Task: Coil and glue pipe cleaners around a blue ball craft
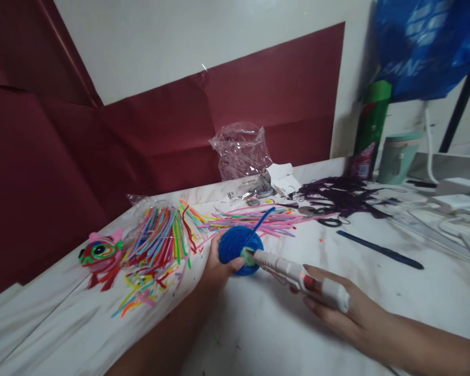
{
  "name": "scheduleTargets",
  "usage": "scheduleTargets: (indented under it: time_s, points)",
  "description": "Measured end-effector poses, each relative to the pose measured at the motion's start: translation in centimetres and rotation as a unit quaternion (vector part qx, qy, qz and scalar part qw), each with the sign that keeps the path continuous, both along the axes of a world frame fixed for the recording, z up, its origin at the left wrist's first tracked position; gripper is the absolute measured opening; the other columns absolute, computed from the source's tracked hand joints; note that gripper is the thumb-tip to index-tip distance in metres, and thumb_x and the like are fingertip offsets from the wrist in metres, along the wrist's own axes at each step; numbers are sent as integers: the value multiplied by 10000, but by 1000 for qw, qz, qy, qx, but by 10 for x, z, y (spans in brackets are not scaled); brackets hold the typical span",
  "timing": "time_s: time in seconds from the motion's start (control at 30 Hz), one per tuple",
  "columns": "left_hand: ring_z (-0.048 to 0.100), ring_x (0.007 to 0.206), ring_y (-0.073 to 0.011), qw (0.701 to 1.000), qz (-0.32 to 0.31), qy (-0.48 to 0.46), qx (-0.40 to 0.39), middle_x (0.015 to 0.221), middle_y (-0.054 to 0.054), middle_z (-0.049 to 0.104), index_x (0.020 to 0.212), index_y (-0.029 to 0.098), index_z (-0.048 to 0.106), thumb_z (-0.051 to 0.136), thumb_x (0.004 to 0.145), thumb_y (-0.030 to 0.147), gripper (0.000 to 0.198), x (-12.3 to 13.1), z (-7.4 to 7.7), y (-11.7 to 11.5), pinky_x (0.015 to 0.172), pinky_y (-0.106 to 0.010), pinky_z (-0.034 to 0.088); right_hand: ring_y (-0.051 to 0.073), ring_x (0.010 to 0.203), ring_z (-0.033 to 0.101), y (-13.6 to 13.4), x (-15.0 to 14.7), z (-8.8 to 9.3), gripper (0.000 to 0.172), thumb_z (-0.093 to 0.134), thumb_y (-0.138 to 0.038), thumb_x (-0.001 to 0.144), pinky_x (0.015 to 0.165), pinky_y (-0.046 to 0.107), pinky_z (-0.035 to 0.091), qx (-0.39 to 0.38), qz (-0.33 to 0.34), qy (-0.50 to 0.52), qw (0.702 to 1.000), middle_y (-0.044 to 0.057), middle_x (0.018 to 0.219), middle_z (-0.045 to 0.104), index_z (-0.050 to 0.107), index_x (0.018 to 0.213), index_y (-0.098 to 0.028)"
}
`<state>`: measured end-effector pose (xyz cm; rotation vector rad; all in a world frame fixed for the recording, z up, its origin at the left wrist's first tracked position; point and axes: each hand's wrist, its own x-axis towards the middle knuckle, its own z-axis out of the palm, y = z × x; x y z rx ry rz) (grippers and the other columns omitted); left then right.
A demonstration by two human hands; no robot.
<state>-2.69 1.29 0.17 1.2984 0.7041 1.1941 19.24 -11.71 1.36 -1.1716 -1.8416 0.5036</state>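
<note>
one round blue piece (232,244) is grasped by the left hand (218,268) just below frame centre, seemingly for steadiness, while a glue gun (288,269) is gripped by the right hand (347,322), its nozzle (252,253) angled toward the green patch (245,258).

My white, streaked table (434,297) carries a pink figure (102,261) on the left, then colourful pipe cleaners (151,237), with short pieces (144,296) nearer me. Toward the right lie dark purple strands (337,194), scissors (329,225) and a slim dark stick (379,250); a pale green cup (398,159) stands behind.
</note>
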Motion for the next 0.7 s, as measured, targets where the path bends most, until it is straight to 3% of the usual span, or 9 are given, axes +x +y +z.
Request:
scheduleTargets:
  time_s: [0.7]
  points:
    - [605,1091,-298,1000,-3,6,6,1170,-84,647,1233,238,496,854,507,288,811,1,2,-3,920,-412,476,178,721,647,-1,-3,2,98,537,-267,859,675,256,550,-2,13,-3,1000,30,788,672,613,878,-207]
